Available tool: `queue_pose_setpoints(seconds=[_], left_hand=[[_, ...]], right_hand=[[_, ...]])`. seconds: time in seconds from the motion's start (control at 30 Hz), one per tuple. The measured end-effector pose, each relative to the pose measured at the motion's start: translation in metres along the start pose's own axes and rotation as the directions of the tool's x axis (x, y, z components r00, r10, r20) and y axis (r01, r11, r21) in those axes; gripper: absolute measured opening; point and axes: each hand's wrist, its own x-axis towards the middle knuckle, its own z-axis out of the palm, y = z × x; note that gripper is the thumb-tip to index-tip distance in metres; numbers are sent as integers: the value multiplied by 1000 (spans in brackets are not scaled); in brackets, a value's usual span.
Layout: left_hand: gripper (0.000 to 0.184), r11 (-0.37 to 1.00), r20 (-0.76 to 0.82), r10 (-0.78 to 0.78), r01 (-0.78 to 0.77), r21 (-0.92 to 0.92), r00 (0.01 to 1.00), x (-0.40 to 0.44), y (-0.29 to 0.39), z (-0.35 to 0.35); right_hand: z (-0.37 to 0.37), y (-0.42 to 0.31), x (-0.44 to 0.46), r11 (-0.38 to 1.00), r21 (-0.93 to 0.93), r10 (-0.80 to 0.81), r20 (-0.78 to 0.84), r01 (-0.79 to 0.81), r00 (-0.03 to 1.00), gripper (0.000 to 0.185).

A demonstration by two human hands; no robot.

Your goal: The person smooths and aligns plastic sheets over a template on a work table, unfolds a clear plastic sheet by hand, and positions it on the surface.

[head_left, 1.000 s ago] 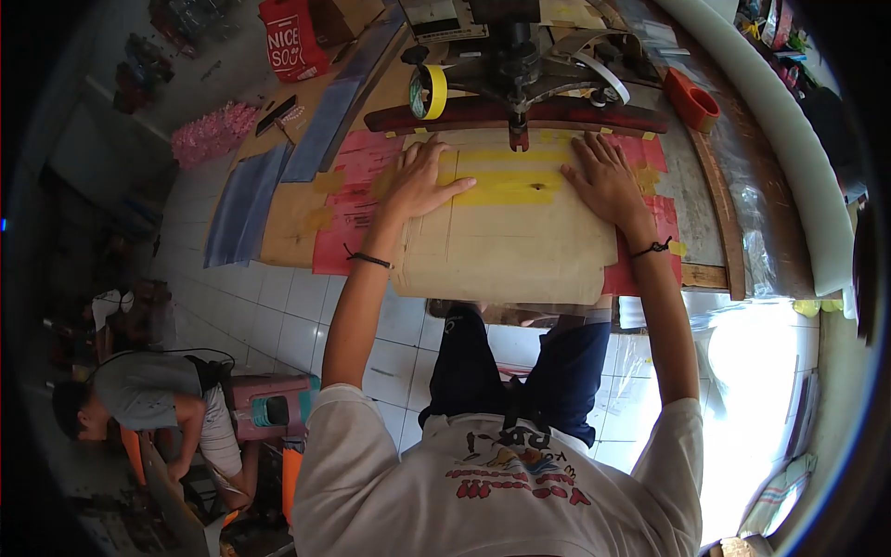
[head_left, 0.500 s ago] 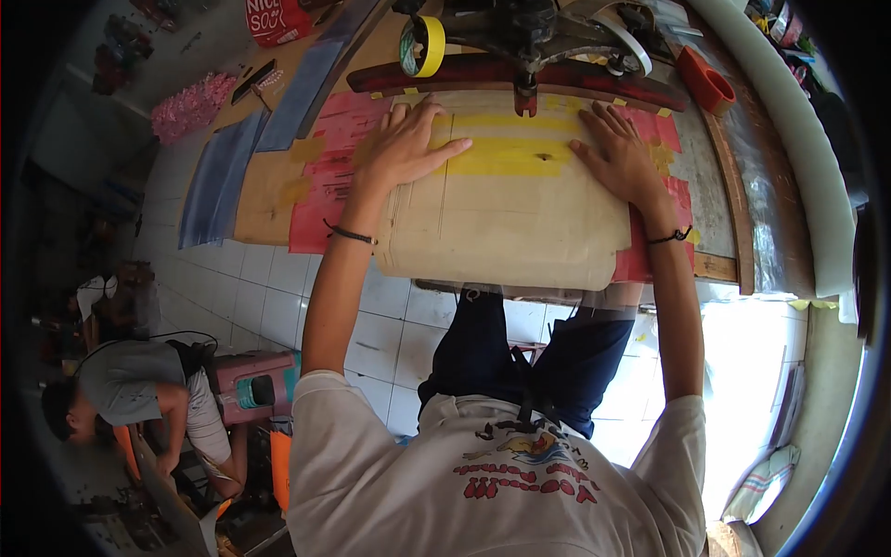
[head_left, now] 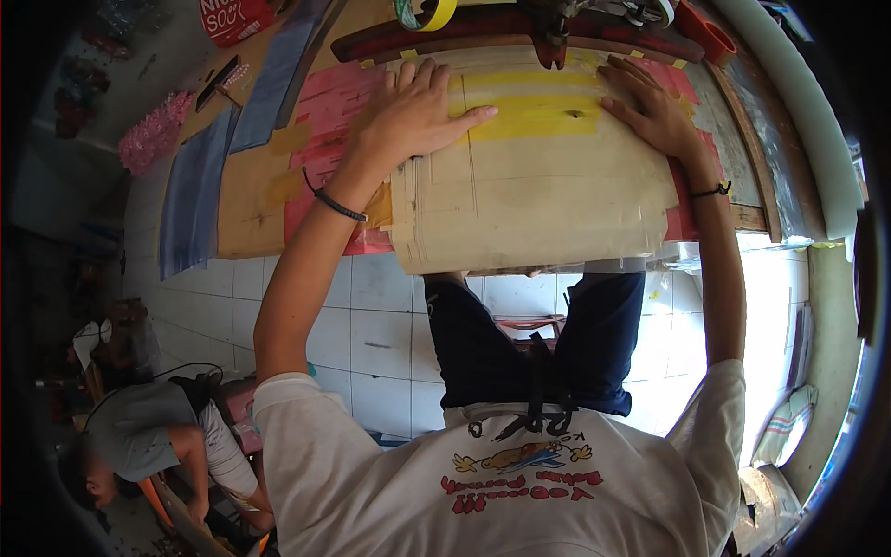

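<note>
Both of my hands lie flat on a beige, slightly glossy sheet point(head_left: 548, 209) that hangs over the table's front edge. Thin dark lines run down its left part, and yellow bands point(head_left: 529, 119) cross its upper part. My left hand point(head_left: 413, 111) rests at the sheet's upper left, fingers spread and thumb pointing inward. At the upper right, my right hand point(head_left: 650, 110) presses down with its fingers stretched forward. Neither hand grips anything. Just beyond the fingertips runs a long dark red bar point(head_left: 464, 35) with a metal bracket point(head_left: 551, 42) at its middle.
Red patches point(head_left: 325, 116) show beside the sheet. Blue-grey strips point(head_left: 195, 195) lie to the left. A yellow tape roll point(head_left: 434, 13) hangs above the bar, and an orange-red holder point(head_left: 703, 32) sits at right. Another person point(head_left: 139, 432) bends over work at lower left.
The view has shifted, so the table, bar and both hands appear higher in the picture. My hands remain flat on the sheet.
</note>
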Motion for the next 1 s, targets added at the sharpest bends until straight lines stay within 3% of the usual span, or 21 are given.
queue_pose_setpoints(seconds=[0.1,0.2,0.3,0.4,0.6,0.7,0.8,1.0], left_hand=[[97,1000,120,-13,13,5,993,5,-1,-12],[98,997,41,9,-6,-72,999,2,-4,-6],[95,994,183,-40,58,-94,982,5,3,-28],[94,990,31,-16,20,-136,999,0,-8,-3],[74,986,133,-99,114,-117,986,4,-8,2],[65,992,128,-79,90,-87,989,3,-10,3],[64,998,107,-61,64,-22,992,3,-9,8],[70,961,199,-164,202,-190,966,10,-2,-8]], right_hand=[[-1,0,1,1000,6,4,1,-4,1000,56],[0,0,1,998,-56,-4,6,5,1000,55],[-3,-4,3,1000,-31,-5,32,6,999,55],[-2,-8,4,997,-71,17,34,-15,999,56],[2,-6,6,991,-107,86,30,-83,996,52],[7,-1,6,984,-96,152,-15,-153,988,50],[9,2,7,983,-90,160,-10,-160,987,53],[7,1,7,981,-104,162,3,-161,987,57]])
